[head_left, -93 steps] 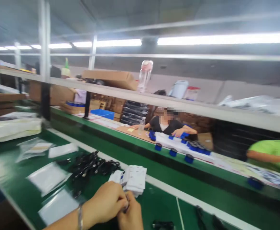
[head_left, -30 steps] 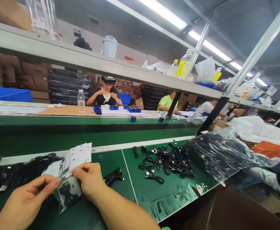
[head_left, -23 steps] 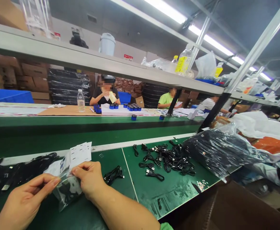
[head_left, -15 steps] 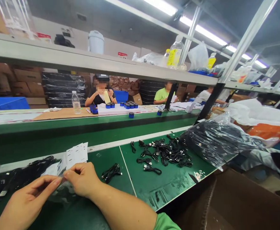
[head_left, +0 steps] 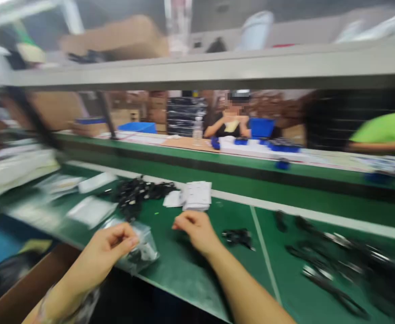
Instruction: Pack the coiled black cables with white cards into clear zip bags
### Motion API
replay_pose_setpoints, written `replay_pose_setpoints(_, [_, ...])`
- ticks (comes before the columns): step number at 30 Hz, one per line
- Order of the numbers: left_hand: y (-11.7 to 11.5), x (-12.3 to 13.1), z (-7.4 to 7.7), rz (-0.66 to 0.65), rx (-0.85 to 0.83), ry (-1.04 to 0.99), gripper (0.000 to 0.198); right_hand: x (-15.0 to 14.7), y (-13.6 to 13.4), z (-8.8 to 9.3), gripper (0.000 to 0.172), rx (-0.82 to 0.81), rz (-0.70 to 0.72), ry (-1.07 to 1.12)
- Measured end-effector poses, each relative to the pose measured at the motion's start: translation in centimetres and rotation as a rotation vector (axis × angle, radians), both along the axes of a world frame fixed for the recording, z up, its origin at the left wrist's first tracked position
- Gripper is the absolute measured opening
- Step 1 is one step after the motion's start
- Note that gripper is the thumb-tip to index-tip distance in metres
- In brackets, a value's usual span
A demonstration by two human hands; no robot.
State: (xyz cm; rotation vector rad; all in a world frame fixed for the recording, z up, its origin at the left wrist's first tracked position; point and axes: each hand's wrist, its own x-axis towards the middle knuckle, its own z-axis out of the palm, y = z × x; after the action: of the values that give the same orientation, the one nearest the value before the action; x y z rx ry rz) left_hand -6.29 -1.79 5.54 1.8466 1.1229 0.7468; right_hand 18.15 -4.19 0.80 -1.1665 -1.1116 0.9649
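Plainly, left hand (head_left: 108, 247) pinches clear bag (head_left: 147, 246) — right hand (head_left: 197, 230) near white papers (head_left: 197, 194), can't tell if closed.

One head-worn view, facing forward and down; green bench (head_left: 172, 258) close, shelf (head_left: 197, 71) farther off.

A pale metal shelf (head_left: 217, 69) (blurred by motion) runs above the long green workbench (head_left: 180, 274); behind it, brown cartons (head_left: 157, 105) stand stacked before a light-coloured wall (head_left: 303, 36).
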Motion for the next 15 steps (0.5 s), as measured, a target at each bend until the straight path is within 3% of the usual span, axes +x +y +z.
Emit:
replay_pose_setpoints(4, [0.3, -6.6, 1.2, 0.141, -0.006, 0.061, 0.046, 1.5, 1.3, -1.1, 0.045, -0.033, -0.012, -0.092])
replay_pose_setpoints(8, [0.4, -11.4, 0.9, 0.333, 0.019, 0.362, 0.037, 2.0, 1.6, -2.0, 0.043, -0.064, -0.016, -0.171])
replay_pose_setpoints(11, [0.4, -11.3, -0.4, 0.491, 0.126, 0.492, 0.029, 2.5, 1.6, -2.7, 0.042, -0.084, -0.031, -0.305])
replay_pose_setpoints(15, [0.8, -7.1, -3.0, 0.347, 0.141, 0.297, 0.038, 3.1, 1.8, -3.6, 0.042, -0.141, 0.051, -0.485])
